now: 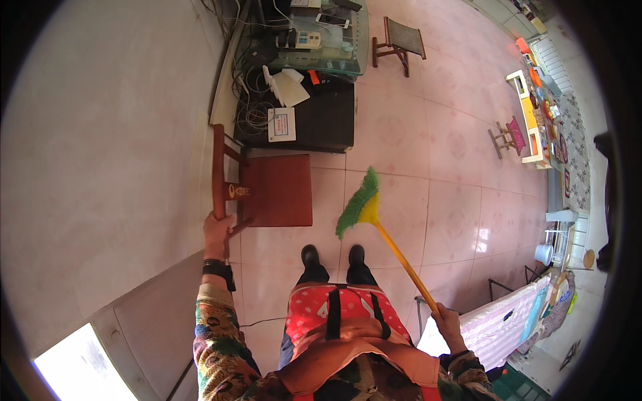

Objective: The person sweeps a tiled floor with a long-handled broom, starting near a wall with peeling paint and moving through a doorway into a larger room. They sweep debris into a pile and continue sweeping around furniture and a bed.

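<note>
My left hand (pixel 218 231) grips the top of the backrest of a reddish-brown wooden chair (pixel 278 190), at the corner nearest me. The chair stands beside the wall with its seat facing right. In my right hand (pixel 448 323) is the yellow handle of a broom (pixel 404 260). Its green bristles (pixel 357 203) fan out ahead of my feet, over the pink tiled floor (pixel 391 210). Whether the bristle tips touch the tiles I cannot tell.
A black cabinet (pixel 326 118) with a white router (pixel 288 87) and cables stands past the chair. Beyond it are a glass-topped table (pixel 341 50) and a folding stool (pixel 405 40). A smaller pink stool (pixel 514 134) is at right. A cloth-covered table (pixel 494 323) stands near my right arm.
</note>
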{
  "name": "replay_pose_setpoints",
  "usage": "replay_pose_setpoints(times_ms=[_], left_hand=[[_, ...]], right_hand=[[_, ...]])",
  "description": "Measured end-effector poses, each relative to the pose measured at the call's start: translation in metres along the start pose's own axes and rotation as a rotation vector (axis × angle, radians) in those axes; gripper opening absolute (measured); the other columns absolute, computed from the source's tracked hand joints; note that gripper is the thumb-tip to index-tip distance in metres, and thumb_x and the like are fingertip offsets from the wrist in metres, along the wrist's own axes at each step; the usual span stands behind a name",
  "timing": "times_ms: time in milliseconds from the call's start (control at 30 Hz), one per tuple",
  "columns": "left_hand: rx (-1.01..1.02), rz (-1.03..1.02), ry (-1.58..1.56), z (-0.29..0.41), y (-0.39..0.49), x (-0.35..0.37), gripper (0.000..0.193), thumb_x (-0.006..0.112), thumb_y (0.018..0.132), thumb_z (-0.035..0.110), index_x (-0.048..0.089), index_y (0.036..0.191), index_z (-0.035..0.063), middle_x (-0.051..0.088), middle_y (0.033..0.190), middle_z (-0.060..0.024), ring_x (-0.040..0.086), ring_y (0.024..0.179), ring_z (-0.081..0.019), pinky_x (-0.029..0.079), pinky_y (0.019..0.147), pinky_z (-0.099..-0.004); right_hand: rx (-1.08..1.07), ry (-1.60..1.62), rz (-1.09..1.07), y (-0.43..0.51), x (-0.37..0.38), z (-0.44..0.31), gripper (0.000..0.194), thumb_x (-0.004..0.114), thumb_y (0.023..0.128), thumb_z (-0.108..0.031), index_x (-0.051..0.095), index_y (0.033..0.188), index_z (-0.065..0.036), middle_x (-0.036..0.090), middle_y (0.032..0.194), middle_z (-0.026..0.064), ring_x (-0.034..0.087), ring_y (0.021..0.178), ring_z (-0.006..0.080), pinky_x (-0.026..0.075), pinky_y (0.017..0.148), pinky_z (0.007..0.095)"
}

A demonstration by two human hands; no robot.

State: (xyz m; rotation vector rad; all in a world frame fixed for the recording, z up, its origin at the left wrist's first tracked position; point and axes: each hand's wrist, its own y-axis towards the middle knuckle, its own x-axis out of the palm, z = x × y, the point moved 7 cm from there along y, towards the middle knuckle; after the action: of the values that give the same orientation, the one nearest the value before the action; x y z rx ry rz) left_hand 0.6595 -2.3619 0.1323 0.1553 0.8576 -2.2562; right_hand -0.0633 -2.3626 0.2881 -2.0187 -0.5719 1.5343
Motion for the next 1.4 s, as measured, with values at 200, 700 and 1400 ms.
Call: replay_pose_setpoints(times_ms=[200, 700, 1400], left_hand=[[0.001, 0.020, -0.170, 0.028, -0.078, 0.076, 0.022, 0.077, 0.073, 0.011, 0.057, 0.082, 0.0037, 0.057, 0.065, -0.0010, 0.052, 0.050, -0.0096, 0.042, 0.046, -0.0260], [-0.165, 0.411, -0.079, 0.011, -0.313, 0.034, 0.019, 0.070, 0.070, 0.001, 0.052, 0.076, 0.0049, 0.052, 0.061, 0.0011, 0.045, 0.046, -0.0076, 0.037, 0.044, -0.0234], [-0.281, 0.533, -0.191, -0.081, -0.402, 0.009, 0.018, 0.068, 0.072, -0.002, 0.055, 0.082, 0.0051, 0.056, 0.065, -0.0006, 0.046, 0.048, -0.0076, 0.038, 0.045, -0.0224]], right_hand=[[-0.115, -0.193, -0.013, 0.038, -0.022, 0.011, 0.026, 0.064, 0.090, -0.025, 0.060, 0.110, -0.010, 0.062, 0.072, 0.0204, 0.063, 0.071, 0.0420, 0.048, 0.062, 0.0474], [-0.687, -0.219, -0.210, 0.206, -0.068, 0.001, 0.026, 0.057, 0.093, -0.027, 0.054, 0.112, -0.010, 0.066, 0.076, 0.0193, 0.063, 0.072, 0.0428, 0.050, 0.064, 0.0534], [-0.347, -0.520, -0.273, 0.230, -0.047, 0.034, 0.032, 0.054, 0.094, -0.030, 0.058, 0.116, -0.008, 0.067, 0.090, 0.0242, 0.064, 0.088, 0.0451, 0.051, 0.077, 0.0553]])
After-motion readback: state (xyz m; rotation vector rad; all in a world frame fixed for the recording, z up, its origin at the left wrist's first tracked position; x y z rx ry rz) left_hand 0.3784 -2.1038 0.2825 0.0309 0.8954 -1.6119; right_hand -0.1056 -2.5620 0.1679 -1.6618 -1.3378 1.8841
